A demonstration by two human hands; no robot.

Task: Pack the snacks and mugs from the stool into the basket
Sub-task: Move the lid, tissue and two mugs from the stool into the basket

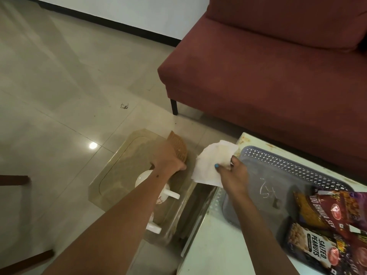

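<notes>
Head view: left hand [168,157] grips a brown woven mat [177,146]; right hand [234,175] pinches a white tissue [210,161].

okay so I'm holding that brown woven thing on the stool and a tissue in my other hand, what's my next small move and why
Probably lift the brown woven piece your left hand grips across to the basket. Snack packets already lie in it, while two white mugs sit on the stool under your arm. Your right hand holds the tissue, so only the left can carry.

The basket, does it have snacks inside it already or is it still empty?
Partly filled. The grey basket already holds snack packets at its near end, including salted peanuts; its far end shows bare floor.
</notes>
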